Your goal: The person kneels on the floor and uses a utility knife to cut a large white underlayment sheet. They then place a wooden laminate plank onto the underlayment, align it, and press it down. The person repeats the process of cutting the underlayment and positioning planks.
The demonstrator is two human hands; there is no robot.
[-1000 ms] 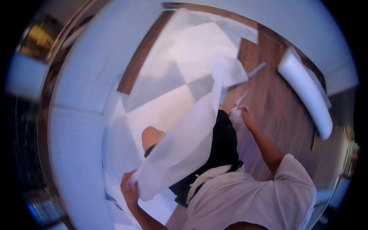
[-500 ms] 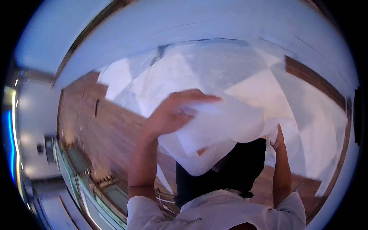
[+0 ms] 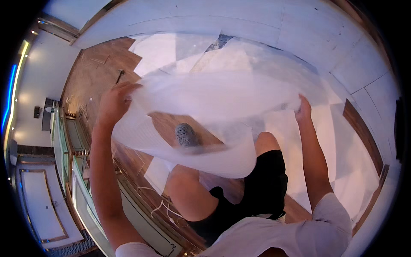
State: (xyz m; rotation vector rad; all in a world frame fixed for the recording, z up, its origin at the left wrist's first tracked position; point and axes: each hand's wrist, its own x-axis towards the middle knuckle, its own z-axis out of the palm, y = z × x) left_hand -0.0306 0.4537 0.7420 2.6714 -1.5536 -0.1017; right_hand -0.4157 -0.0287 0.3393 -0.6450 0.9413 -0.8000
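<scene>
A thin white translucent foam sheet (image 3: 214, 92) hangs between my hands, blurred by motion and drooping in a loop toward my lap. My left hand (image 3: 116, 103) is closed on its left end, with the fingertips partly behind the sheet. At the far right end, my right hand (image 3: 303, 110) pinches the sheet's edge between thumb and fingers. Through the gap inside the loop show wooden floorboards and a grey patterned shoe (image 3: 186, 135). Both arms are spread wide above my bent knees.
Brown wood planks (image 3: 96, 64) lie at the left, with a hammer-like tool (image 3: 120, 76) on them. White and grey sheets (image 3: 156, 49) cover floor farther right. A pale wall (image 3: 257, 19) bounds the back. A white cable (image 3: 165, 210) and glass-sided cabinets (image 3: 83, 184) stand lower left.
My left hand has moved left and taken the sheet's left end. The right hand has shifted up and slightly left. The sheet is now stretched wider, uncovering a shoe and my knees.
</scene>
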